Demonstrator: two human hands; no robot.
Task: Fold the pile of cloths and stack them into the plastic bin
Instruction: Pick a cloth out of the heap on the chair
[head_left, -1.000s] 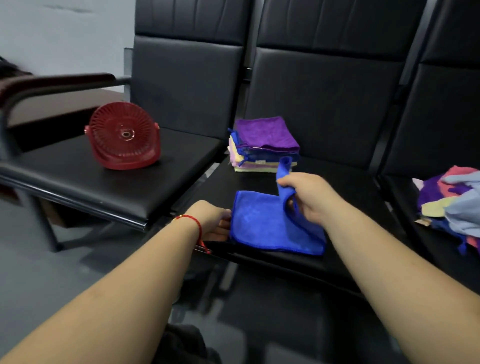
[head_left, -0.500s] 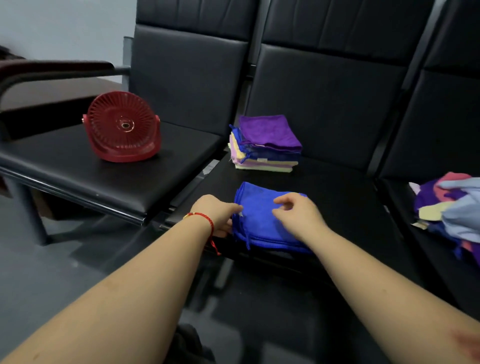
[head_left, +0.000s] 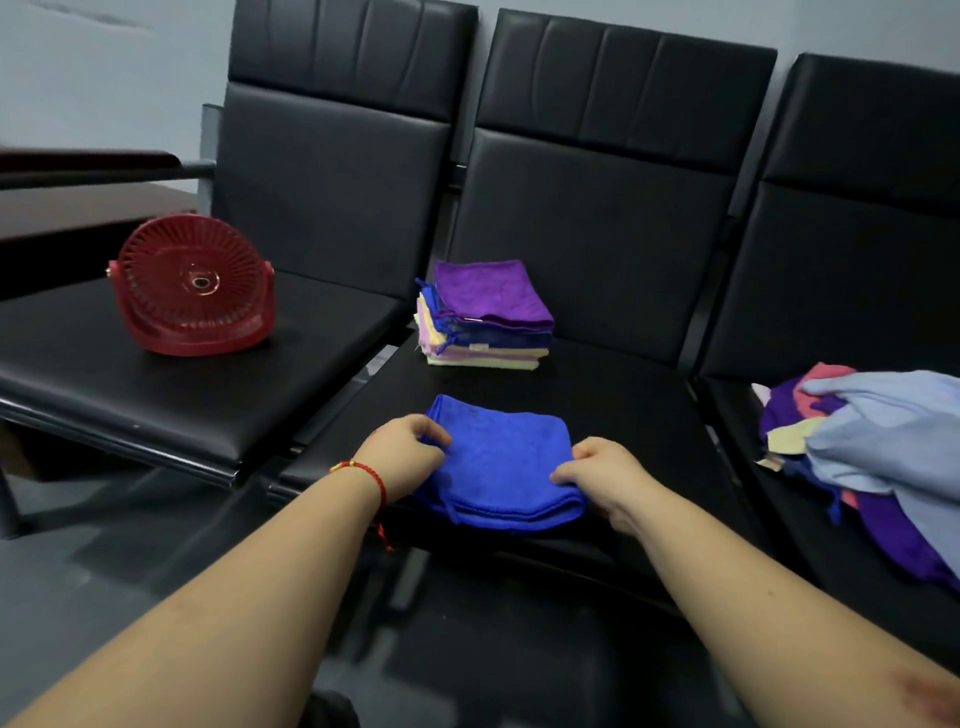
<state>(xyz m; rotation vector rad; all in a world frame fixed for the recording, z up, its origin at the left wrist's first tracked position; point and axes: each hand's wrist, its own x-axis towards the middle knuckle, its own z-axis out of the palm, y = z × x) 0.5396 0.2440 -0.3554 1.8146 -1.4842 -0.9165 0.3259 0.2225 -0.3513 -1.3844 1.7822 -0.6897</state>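
A folded blue cloth (head_left: 501, 460) lies near the front edge of the middle black seat (head_left: 623, 395). My left hand (head_left: 402, 452) grips its left side with curled fingers. My right hand (head_left: 602, 475) grips its right side, thumb on top. Behind it, at the back of the same seat, stands a stack of folded cloths (head_left: 485, 317) with a purple one on top. A loose pile of unfolded cloths (head_left: 872, 441) in light blue, purple, pink and yellow lies on the right seat. No plastic bin is in view.
A red round fan (head_left: 192, 286) stands on the left seat (head_left: 156, 395). The three black seats have tall backrests behind them. A dark wooden armrest or desk edge (head_left: 78, 166) is at the far left. Grey floor lies below.
My right hand laid the raised half of the blue cloth over to the left and then moved to the cloth's right edge. Both hands now hold the folded cloth by its sides.
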